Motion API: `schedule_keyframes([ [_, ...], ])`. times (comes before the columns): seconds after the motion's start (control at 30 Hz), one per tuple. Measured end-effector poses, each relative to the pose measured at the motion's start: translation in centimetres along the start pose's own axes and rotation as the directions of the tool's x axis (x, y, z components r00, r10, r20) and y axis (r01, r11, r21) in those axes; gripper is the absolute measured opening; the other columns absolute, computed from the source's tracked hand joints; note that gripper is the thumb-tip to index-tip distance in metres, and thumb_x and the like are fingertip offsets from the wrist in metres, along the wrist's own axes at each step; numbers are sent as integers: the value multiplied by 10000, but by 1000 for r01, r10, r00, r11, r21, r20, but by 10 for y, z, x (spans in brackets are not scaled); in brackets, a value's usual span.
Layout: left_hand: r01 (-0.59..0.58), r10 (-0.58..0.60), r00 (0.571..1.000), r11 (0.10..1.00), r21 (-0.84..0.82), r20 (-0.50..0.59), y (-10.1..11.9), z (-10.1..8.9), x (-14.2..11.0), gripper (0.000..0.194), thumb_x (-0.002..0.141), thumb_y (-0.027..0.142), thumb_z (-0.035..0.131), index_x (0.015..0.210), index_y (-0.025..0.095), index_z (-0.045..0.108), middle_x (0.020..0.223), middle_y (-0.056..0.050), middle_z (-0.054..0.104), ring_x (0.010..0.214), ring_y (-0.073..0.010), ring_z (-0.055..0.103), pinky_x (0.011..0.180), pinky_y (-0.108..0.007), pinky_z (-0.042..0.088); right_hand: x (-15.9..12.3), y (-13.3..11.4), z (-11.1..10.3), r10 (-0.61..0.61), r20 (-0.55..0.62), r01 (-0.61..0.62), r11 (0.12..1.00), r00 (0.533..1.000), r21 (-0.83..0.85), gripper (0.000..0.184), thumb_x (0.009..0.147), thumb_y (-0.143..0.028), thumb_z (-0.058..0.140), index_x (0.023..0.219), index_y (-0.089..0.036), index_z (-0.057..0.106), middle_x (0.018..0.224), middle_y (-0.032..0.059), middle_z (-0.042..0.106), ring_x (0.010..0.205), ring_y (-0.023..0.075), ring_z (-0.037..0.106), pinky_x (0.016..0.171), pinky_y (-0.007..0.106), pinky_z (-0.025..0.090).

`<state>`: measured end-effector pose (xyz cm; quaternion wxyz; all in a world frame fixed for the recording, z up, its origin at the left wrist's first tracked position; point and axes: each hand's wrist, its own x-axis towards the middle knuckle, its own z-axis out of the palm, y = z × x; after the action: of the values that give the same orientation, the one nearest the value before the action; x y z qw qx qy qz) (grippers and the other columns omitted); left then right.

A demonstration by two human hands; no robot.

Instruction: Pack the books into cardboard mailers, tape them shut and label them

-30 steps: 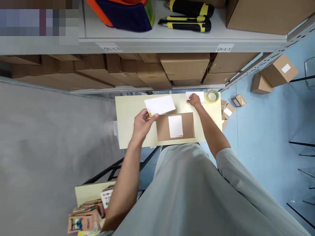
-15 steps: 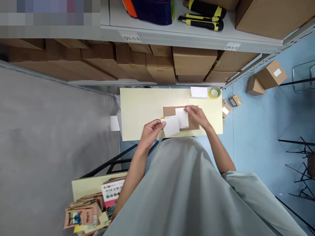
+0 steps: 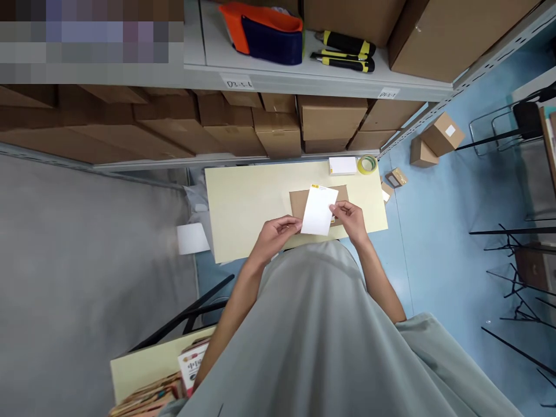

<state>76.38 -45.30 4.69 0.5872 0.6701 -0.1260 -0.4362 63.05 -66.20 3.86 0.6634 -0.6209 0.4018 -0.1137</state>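
Observation:
Above the tabletop, my two hands hold a white paper sheet (image 3: 319,214) with a small yellow mark along its top edge. My left hand (image 3: 278,234) pinches its lower left edge, fingers together. My right hand (image 3: 351,220) grips the right edge between thumb and fingers. Under the sheet lies a flat brown cardboard piece (image 3: 297,202), partly covered. A small yellow-marked bit shows beside my right fingertips; the sheet and hand hide the rest of it.
The pale yellow table (image 3: 247,197) bears a white box (image 3: 342,166) and a tape roll (image 3: 367,164) at its far right. Shelves ahead hold cardboard boxes (image 3: 332,119) and utility knives (image 3: 345,61). More boxes (image 3: 443,134) stand on the right floor. Books (image 3: 152,397) lie lower left.
The sheet in my left hand has moved right and turned, now covering the second white sheet. My right hand has come down from that second sheet to the held sheet's right edge. The view has shifted.

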Motion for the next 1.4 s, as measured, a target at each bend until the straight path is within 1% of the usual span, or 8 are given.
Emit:
schedule_keyframes([
  [0.1, -26, 26, 999, 999, 26, 28, 1, -5, -13, 322, 782, 583, 876, 834, 267, 844, 931, -86, 798, 933, -282, 742, 900, -426, 621, -6, -5, -1, -12, -24, 12, 1000, 1000, 12, 384, 735, -614, 895, 840, -271, 759, 832, 20, 765, 792, 214, 731, 783, 375, 627],
  [0.23, -48, 45, 998, 997, 63, 40, 0, -8, -24, 281, 774, 546, 869, 835, 273, 837, 931, -73, 783, 921, -271, 728, 897, -421, 610, -14, -11, 1, -25, -2, 25, 1000, 1000, -5, 360, 754, -597, 884, 859, -272, 771, 857, 21, 777, 804, 208, 725, 785, 370, 619],
  [0.43, -98, 94, 994, 990, 99, 51, -3, -13, -33, 287, 793, 543, 846, 805, 260, 801, 877, -61, 743, 870, -250, 696, 858, -404, 594, -21, -20, 8, -51, 23, 52, 998, 998, -31, 315, 806, -567, 866, 874, -274, 772, 872, 14, 757, 829, 200, 725, 821, 370, 615],
  [0.6, -167, 164, 986, 981, 103, 41, -5, -19, -41, 305, 833, 546, 819, 789, 250, 766, 850, -58, 725, 837, -229, 678, 801, -378, 579, -25, -24, 19, -59, 24, 60, 998, 998, -24, 373, 778, -603, 895, 880, -266, 771, 858, 14, 754, 806, 198, 710, 789, 363, 599],
  [0.9, -232, 225, 971, 968, 100, 78, -4, -36, -48, 218, 871, 436, 792, 835, 223, 765, 862, -47, 727, 832, -203, 672, 793, -346, 566, -37, -24, 36, -42, 25, 41, 998, 999, 39, 422, 761, -620, 922, 869, -242, 771, 792, 3, 725, 753, 177, 661, 735, 345, 599],
  [1.17, -256, 248, 965, 960, 111, 80, 2, -40, -45, 187, 883, 393, 778, 808, 223, 751, 835, -44, 717, 804, -195, 665, 768, -339, 543, -31, -21, 42, -50, 25, 50, 999, 998, 20, 408, 775, -619, 895, 861, -243, 763, 786, -2, 704, 741, 171, 639, 709, 337, 580],
  [1.3, -285, 276, 957, 952, 114, 88, 8, -39, -43, 173, 888, 369, 764, 797, 223, 742, 822, -42, 714, 795, -191, 663, 764, -337, 540, -25, -14, 45, -39, 18, 40, 999, 999, -36, 405, 804, -615, 859, 905, -235, 764, 827, 15, 716, 769, 183, 650, 724, 347, 579],
  [1.4, -313, 304, 949, 939, 142, 82, 11, -37, -40, 163, 894, 362, 757, 808, 223, 746, 833, -44, 724, 796, -189, 667, 765, -335, 549, -29, -13, 47, -135, -82, 114, 970, 988, -216, 365, 838, -561, 847, 990, -238, 774, 984, 55, 753, 830, 196, 659, 753, 360, 578],
])
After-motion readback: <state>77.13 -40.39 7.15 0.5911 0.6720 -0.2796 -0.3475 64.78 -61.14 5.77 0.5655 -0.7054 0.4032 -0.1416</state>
